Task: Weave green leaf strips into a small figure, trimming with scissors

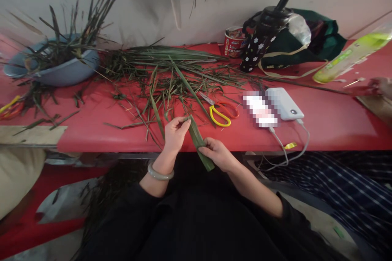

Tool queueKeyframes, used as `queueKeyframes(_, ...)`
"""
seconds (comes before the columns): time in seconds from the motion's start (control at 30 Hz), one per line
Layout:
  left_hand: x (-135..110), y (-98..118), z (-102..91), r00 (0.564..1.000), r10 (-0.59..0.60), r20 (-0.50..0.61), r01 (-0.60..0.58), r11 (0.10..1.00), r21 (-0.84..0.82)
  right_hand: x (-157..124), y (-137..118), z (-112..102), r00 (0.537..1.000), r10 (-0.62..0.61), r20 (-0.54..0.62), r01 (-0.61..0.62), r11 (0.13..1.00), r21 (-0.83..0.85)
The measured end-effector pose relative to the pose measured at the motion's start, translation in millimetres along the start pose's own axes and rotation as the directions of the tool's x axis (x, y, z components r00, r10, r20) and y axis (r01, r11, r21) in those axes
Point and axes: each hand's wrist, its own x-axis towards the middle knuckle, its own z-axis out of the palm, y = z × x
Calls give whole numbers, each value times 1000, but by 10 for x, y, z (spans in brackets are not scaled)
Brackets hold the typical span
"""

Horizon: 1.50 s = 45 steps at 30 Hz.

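My left hand [175,131] pinches the upper end of a folded green leaf strip [199,142] at the red table's [330,122] front edge. My right hand [218,154] grips the same strip lower down, fingers closed round it. The strip slants from upper left to lower right between the two hands, and its lower tip sticks out past my right hand. A pale bangle [159,173] sits on my left wrist. Just beyond my hands lie yellow-and-orange handled scissors [221,112] among loose leaves.
A heap of long green leaves [165,69] covers the table's middle. A blue basin [58,69] with stalks stands at the back left. A power bank [284,104] with cables, a tin can [233,41], a dark bottle [269,28] and a green bag [309,45] are to the right. Another person's hand [381,86] shows at the far right.
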Motion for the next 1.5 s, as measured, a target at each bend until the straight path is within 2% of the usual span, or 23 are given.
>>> queueKeyframes(0.07,-6,-14,-17,986,-122,117,139,979,-146,-13,-5,-24,1000,17,-16,-16,999,39)
queueKeyframes(0.13,-50,-17,-16,925,-214,313,285,937,-201,-14,-15,-49,999,5,-44,-1,997,81)
queueKeyframes(0.2,-117,-6,8,856,-237,459,319,942,-108,-1,-22,-65,997,-30,-65,36,995,98)
queueKeyframes(0.23,-148,4,24,839,-228,494,283,958,-38,10,-21,-70,996,-46,-72,53,994,96)
queueKeyframes(0.33,-192,38,64,853,-155,498,103,986,131,43,1,-82,991,-63,-117,71,996,62)
queueKeyframes(0.4,-174,52,67,878,-122,463,34,981,194,50,20,-98,988,-71,-137,75,997,19)
queueKeyframes(0.47,-140,51,56,907,-124,402,44,979,201,43,29,-121,991,-80,-108,76,996,-41)
queueKeyframes(0.53,-117,40,42,922,-159,354,105,980,166,32,25,-144,995,-82,-57,76,992,-97)
queueKeyframes(0.57,-116,33,38,915,-185,359,139,979,150,28,19,-153,996,-80,-44,75,991,-115)
queueKeyframes(0.63,-135,20,37,865,-242,440,197,969,146,32,9,-163,995,-86,-55,79,988,-130)
queueKeyframes(0.7,-169,10,43,808,-270,523,210,962,173,53,11,-167,991,-93,-98,80,988,-136)
queueKeyframes(0.73,-185,7,47,799,-271,537,202,962,184,67,20,-169,989,-95,-116,79,987,-140)
queueKeyframes(0.83,-193,0,46,838,-253,484,185,965,184,103,66,-191,969,-159,-188,122,973,-194)
queueKeyframes(0.9,-167,-3,34,855,-273,440,228,961,153,104,93,-221,925,-299,-236,217,923,-319)
queueKeyframes(0.93,-150,-5,28,857,-293,425,262,956,130,98,100,-237,892,-392,-224,277,866,-416)
queueKeyframes(1.0,-119,-12,21,853,-331,404,333,941,67,79,103,-261,826,-553,-106,383,691,-614)
queueKeyframes(1.07,-104,-19,28,850,-354,389,383,924,3,67,101,-267,773,-633,39,449,503,-738)
queueKeyframes(1.13,-109,-20,46,848,-370,379,417,908,-47,74,103,-260,728,-680,91,466,393,-793)
queueKeyframes(1.27,-152,-8,87,829,-397,393,458,886,-71,123,104,-252,658,-749,75,477,338,-811)
queueKeyframes(1.5,-180,-55,101,868,-364,338,394,919,-22,152,85,-277,650,-757,62,412,283,-866)
